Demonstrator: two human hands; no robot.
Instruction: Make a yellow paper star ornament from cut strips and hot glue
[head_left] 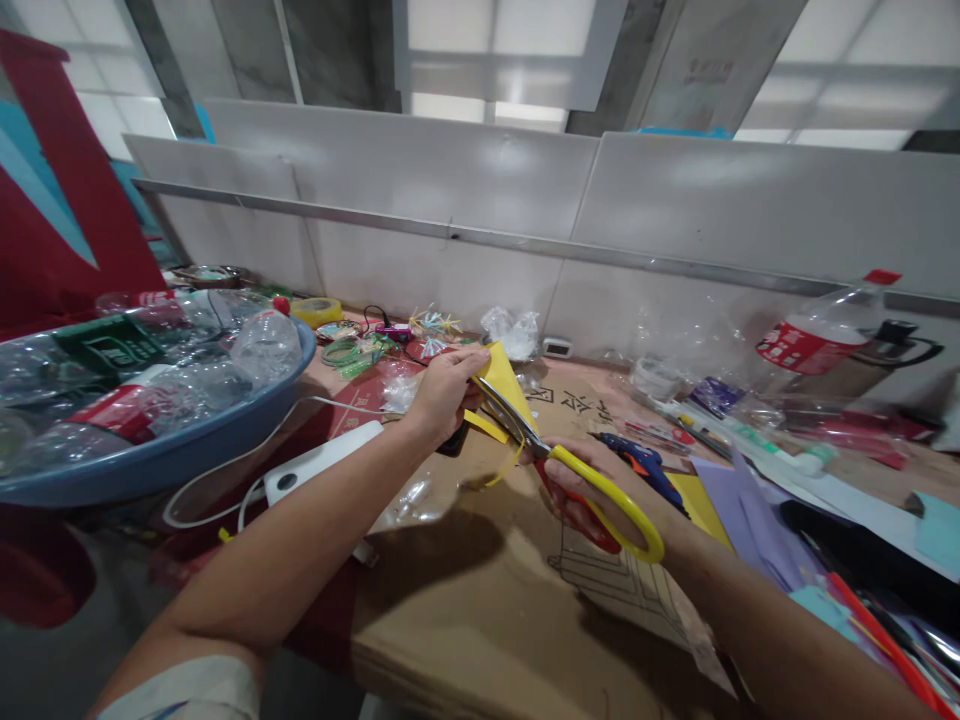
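Note:
In the middle of the head view, my left hand [448, 392] pinches a sheet of yellow paper [504, 378], holding it up over the cardboard. My right hand [574, 485] grips a pair of scissors [609, 492] with one yellow and one red handle. Their blades reach up and left to the paper's lower edge. A narrow yellow strip hangs from the sheet beside the blades. Below both hands lies a stack of brown cardboard [465, 600] with black marker lines and writing. A dark object under my left hand is mostly hidden.
On the left stands a blue basin [187, 455] full of plastic bottles. A white power strip [322, 465] with its cord lies beside it. To the right are a blue hot glue gun [643, 468], purple paper [750, 525] and a large bottle with a red label [814, 340].

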